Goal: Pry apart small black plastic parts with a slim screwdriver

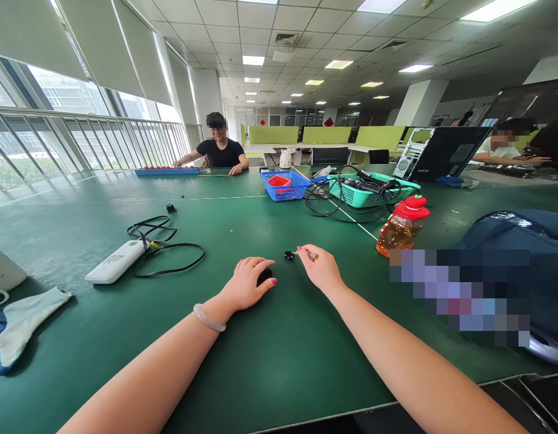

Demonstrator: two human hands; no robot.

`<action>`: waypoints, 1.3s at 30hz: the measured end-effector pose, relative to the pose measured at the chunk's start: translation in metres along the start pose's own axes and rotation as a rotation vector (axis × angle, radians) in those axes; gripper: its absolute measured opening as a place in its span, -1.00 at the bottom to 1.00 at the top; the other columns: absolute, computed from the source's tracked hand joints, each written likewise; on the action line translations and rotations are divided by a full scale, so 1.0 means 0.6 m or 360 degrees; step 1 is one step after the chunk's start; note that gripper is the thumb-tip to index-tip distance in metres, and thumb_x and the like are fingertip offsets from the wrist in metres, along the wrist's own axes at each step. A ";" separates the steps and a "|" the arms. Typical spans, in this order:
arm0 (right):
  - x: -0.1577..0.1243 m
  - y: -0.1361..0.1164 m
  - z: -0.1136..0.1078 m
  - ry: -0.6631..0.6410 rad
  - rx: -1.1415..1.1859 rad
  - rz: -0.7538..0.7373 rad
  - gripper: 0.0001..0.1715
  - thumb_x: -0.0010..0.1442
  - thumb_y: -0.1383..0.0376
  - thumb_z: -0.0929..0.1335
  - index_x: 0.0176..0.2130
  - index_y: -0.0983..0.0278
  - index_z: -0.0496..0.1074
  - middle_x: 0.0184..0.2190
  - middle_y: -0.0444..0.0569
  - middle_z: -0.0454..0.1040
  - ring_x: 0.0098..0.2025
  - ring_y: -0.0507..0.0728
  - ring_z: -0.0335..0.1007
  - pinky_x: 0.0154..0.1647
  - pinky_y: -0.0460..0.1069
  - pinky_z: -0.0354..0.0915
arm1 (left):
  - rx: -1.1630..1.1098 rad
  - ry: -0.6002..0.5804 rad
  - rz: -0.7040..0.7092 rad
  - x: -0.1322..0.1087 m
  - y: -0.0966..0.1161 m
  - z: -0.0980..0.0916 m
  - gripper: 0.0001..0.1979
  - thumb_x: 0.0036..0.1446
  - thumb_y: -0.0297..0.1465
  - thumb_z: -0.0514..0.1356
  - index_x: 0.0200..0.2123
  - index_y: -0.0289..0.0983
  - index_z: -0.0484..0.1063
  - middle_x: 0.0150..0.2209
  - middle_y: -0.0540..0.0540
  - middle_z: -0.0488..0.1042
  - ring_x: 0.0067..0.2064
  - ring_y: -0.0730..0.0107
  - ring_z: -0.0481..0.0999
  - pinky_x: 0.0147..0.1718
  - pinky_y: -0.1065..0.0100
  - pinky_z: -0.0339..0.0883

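Observation:
My left hand, wearing a pale bangle, rests on the green table with its fingers and thumb curved around a small black object. Most of that object is covered by the hand, so its kind is hidden. To the right, my right hand is closed in a pinch on a slender, light-coloured stick-like thing with a patterned part. Just left of its fingertips, a small black clump appears at the table surface. Whether the clump is joined to the stick cannot be told.
A white power strip with a black cord lies left. Ahead stand a blue basket and a green basket of cables. A red-capped bottle and dark bag are right. A cloth lies left; people sit farther off.

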State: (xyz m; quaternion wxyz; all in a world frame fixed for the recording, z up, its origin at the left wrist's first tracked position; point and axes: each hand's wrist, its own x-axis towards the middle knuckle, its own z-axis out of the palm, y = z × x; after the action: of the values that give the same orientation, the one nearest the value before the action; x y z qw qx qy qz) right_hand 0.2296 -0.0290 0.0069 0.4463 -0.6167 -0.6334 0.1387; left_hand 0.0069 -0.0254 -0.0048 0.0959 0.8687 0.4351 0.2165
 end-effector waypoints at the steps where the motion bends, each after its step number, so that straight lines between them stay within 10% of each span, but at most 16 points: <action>1: 0.000 0.001 0.001 -0.0041 0.0003 0.0045 -0.53 0.26 -0.03 0.22 -0.41 0.19 0.49 -0.48 -0.07 0.53 -0.46 0.10 0.35 -0.51 -0.07 0.12 | 0.0012 -0.0048 0.0030 -0.001 0.001 0.001 -0.53 0.24 -0.15 0.11 0.18 -0.14 0.29 0.16 -0.15 0.37 0.22 0.10 0.26 0.26 -0.02 0.08; 9: -0.012 -0.018 0.007 -0.0243 0.0293 -0.0084 -0.50 0.24 -0.03 0.22 -0.43 0.23 0.52 -0.54 -0.08 0.50 -0.47 0.09 0.41 -0.46 -0.08 0.21 | 0.0036 -0.0191 0.0003 -0.004 0.003 0.000 -0.45 0.25 -0.18 0.11 0.27 -0.11 0.15 0.22 -0.15 0.33 0.25 0.10 0.26 0.27 -0.09 -0.01; 15: -0.009 -0.020 -0.009 0.0192 0.0396 -0.0061 -0.46 0.25 -0.01 0.20 -0.50 0.25 0.50 -0.62 -0.09 0.42 -0.50 0.09 0.37 -0.47 -0.07 0.21 | 0.0022 -0.0278 0.0001 -0.003 0.022 0.003 -0.32 0.22 -0.06 0.11 0.34 -0.10 0.02 0.25 -0.19 0.30 0.27 0.05 0.22 0.28 -0.21 -0.11; 25: -0.006 -0.006 -0.002 0.0213 0.0323 -0.0191 -0.45 0.27 0.00 0.19 -0.52 0.24 0.47 -0.64 -0.10 0.39 -0.55 0.06 0.32 -0.50 -0.07 0.19 | 0.0171 -0.0301 0.0084 -0.015 0.070 0.007 -0.71 0.30 -0.25 0.05 0.05 -0.07 0.37 0.15 -0.12 0.36 0.18 0.06 0.30 0.19 -0.31 0.00; 32: -0.013 -0.016 -0.003 0.0141 0.0304 -0.0333 -0.47 0.30 0.04 0.19 -0.51 0.22 0.48 -0.61 -0.10 0.43 -0.52 0.08 0.35 -0.46 -0.06 0.22 | 0.0100 -0.0426 0.0229 -0.108 0.042 -0.045 -0.74 0.32 -0.41 -0.01 -0.06 -0.04 0.40 0.19 -0.02 0.34 0.21 0.20 0.29 0.28 -0.20 -0.04; 39: -0.010 -0.014 -0.002 0.0076 0.0311 -0.0320 -0.49 0.30 0.05 0.19 -0.49 0.22 0.50 -0.57 -0.08 0.46 -0.49 0.08 0.37 -0.45 -0.06 0.22 | 0.0327 -0.0255 -0.0071 -0.245 -0.076 -0.133 -0.75 0.30 -0.33 -0.02 -0.15 -0.07 0.45 0.17 -0.02 0.40 0.13 0.27 0.42 0.13 0.17 0.34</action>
State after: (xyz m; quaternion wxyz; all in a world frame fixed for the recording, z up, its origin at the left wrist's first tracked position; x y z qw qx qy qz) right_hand 0.2241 -0.0367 0.0111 0.5307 -0.5070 -0.6646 0.1396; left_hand -0.1399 -0.1168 0.0068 0.0455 0.8786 0.4652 0.0985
